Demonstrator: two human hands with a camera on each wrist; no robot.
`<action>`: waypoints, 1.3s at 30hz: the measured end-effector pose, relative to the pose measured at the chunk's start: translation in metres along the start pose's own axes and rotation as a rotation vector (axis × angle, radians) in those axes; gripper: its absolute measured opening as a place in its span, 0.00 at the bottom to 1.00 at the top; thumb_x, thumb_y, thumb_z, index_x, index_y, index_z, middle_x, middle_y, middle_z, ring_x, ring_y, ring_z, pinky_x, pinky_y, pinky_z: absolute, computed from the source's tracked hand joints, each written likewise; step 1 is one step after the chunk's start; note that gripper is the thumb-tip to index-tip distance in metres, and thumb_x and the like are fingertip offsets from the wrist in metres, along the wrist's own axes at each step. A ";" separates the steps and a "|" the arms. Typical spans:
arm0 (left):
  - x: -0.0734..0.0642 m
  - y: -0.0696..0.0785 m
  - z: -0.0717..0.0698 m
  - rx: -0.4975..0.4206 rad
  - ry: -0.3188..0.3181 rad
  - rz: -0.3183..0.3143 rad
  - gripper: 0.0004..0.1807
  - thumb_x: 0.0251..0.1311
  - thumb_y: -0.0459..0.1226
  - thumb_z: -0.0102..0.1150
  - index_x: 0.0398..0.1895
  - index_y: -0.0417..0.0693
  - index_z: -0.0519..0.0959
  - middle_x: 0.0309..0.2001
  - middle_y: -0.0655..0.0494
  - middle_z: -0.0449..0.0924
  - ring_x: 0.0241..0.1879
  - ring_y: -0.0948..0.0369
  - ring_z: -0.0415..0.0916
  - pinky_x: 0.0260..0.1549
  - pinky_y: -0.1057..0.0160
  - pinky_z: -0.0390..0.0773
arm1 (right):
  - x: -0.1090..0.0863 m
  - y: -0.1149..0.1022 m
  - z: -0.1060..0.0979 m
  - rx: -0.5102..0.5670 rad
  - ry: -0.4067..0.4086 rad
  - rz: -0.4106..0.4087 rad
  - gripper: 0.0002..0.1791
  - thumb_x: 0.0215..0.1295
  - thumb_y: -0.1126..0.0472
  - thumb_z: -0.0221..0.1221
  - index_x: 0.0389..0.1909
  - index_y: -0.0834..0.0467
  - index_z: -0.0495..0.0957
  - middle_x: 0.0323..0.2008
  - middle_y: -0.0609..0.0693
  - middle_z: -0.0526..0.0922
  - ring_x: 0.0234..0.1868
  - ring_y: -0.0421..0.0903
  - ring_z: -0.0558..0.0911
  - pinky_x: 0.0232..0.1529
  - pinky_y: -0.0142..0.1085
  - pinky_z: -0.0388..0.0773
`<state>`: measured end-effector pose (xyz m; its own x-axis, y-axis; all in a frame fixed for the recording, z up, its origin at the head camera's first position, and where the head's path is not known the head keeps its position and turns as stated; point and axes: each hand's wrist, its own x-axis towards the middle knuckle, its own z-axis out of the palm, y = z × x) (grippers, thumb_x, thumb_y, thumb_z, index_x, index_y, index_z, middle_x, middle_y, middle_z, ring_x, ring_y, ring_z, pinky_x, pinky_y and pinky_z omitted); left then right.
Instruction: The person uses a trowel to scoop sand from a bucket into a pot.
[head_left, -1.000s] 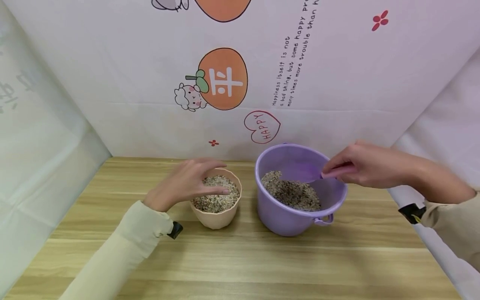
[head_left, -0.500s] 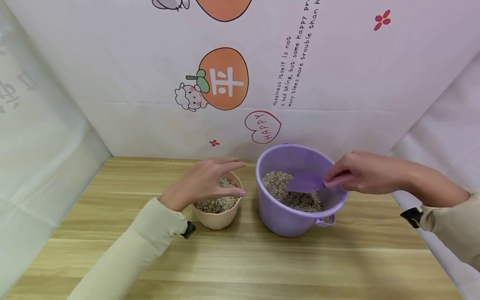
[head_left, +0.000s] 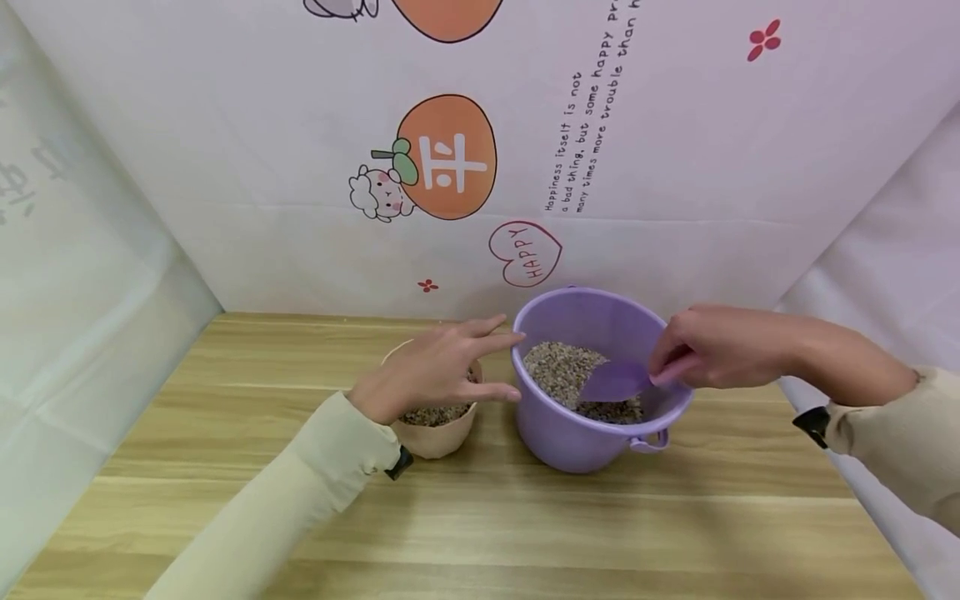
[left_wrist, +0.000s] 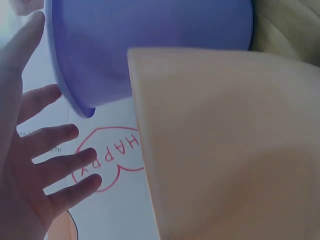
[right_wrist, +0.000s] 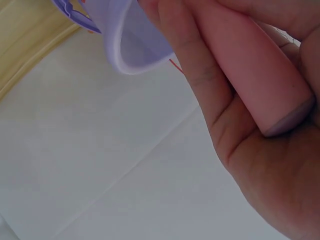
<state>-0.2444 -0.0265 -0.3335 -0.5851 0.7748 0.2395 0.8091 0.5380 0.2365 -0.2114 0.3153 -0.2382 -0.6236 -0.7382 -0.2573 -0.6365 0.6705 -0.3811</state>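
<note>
My right hand (head_left: 727,346) grips the pink handle (right_wrist: 255,70) of a toy shovel, whose purple blade (head_left: 617,382) is down inside a purple bucket (head_left: 558,442). Coarse grey-brown gravel (head_left: 557,367) covers the bucket's bottom, and the blade lies against it. My left hand (head_left: 431,371) hovers over a peach flowerpot (head_left: 435,442) with spread, extended fingers. Its fingertips reach the bucket's left rim; whether they touch it I cannot tell. More gravel shows in the pot, mostly hidden under that hand. In the left wrist view, the left hand (left_wrist: 30,165) holds nothing.
Pot and bucket stand side by side on a wood-grain table (head_left: 525,542), near its back edge. Behind them rises a white printed cloth (head_left: 675,167), with more white cloth at both sides. The bucket's small side handle (head_left: 651,443) points toward the front right.
My left hand has moved right, from over the pot to the bucket's rim. Inside the bucket, the shovel blade has come lower and nearer to me. Pot and bucket have stayed in place.
</note>
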 end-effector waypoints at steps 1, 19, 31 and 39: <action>0.001 0.001 0.001 0.022 -0.004 -0.001 0.41 0.60 0.67 0.55 0.73 0.59 0.68 0.74 0.42 0.60 0.36 0.68 0.84 0.62 0.55 0.72 | 0.002 -0.001 0.000 0.005 -0.011 0.004 0.13 0.68 0.67 0.61 0.28 0.45 0.84 0.23 0.36 0.80 0.24 0.32 0.75 0.26 0.30 0.77; 0.006 0.011 0.003 0.078 -0.021 -0.100 0.40 0.61 0.73 0.44 0.69 0.64 0.72 0.74 0.55 0.63 0.66 0.53 0.70 0.61 0.54 0.73 | 0.023 0.002 0.015 0.107 -0.078 0.013 0.17 0.58 0.74 0.63 0.26 0.46 0.86 0.22 0.38 0.83 0.22 0.35 0.78 0.23 0.31 0.79; 0.010 0.010 0.011 -0.010 0.049 -0.045 0.38 0.60 0.68 0.54 0.66 0.56 0.75 0.72 0.47 0.64 0.61 0.57 0.75 0.48 0.62 0.79 | 0.036 0.012 0.030 0.066 -0.074 0.030 0.18 0.61 0.73 0.61 0.26 0.43 0.85 0.21 0.35 0.79 0.19 0.31 0.74 0.20 0.28 0.72; 0.011 0.011 0.010 -0.037 0.057 -0.062 0.37 0.59 0.67 0.56 0.65 0.57 0.76 0.72 0.48 0.64 0.54 0.61 0.80 0.39 0.67 0.78 | 0.036 0.019 0.040 0.138 -0.038 -0.042 0.18 0.62 0.77 0.57 0.40 0.53 0.88 0.31 0.38 0.86 0.29 0.34 0.83 0.27 0.30 0.79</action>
<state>-0.2408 -0.0091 -0.3373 -0.6374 0.7194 0.2761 0.7690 0.5711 0.2871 -0.2278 0.2990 -0.2904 -0.5785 -0.7694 -0.2711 -0.5916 0.6245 -0.5099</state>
